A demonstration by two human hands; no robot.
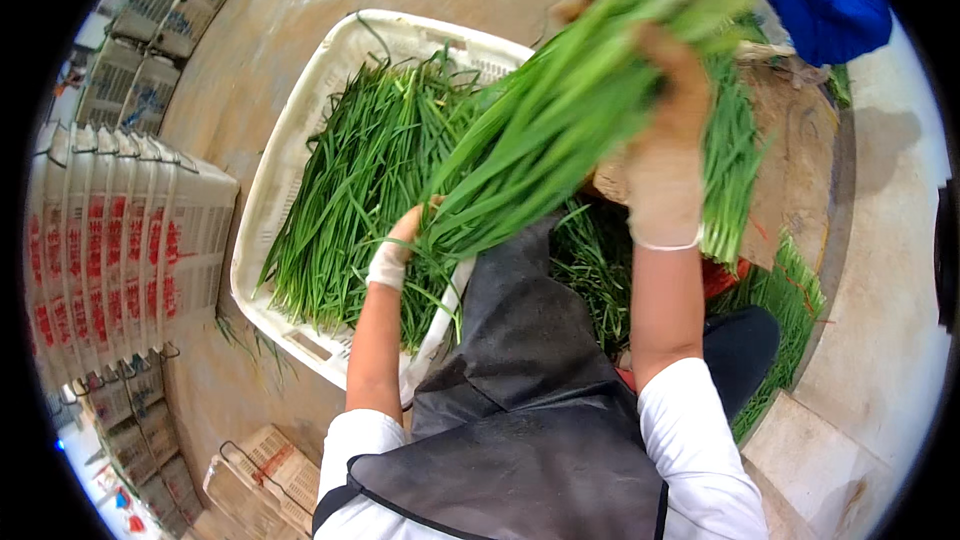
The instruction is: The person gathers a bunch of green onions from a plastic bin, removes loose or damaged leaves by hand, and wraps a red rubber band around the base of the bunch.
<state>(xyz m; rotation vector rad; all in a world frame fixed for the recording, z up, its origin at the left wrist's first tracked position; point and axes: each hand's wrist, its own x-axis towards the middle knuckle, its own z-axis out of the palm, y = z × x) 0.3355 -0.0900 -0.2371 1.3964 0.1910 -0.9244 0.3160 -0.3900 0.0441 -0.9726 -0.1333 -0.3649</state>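
My right hand (671,101), in a thin pale glove, grips a large bunch of green garlic chives (555,112). The bunch slants over the right side of a white plastic crate (259,202), its upper end blurred. Down at the leaf tips is my left hand (397,244), also gloved. Leaves cover most of its fingers, so its hold on them cannot be made out. More chives (360,180) lie in a thick layer inside the crate. A dark apron (525,330) covers my lap, right beside the crate.
Stacked white crates (127,232) with red writing stand at left; another crate (277,465) lies below. Beyond my right forearm, a bundle of chives (727,165) rests on a wooden board (795,150). More chives (780,330) lie along a pale ledge (862,300). Blue cloth (825,7) shows top right.
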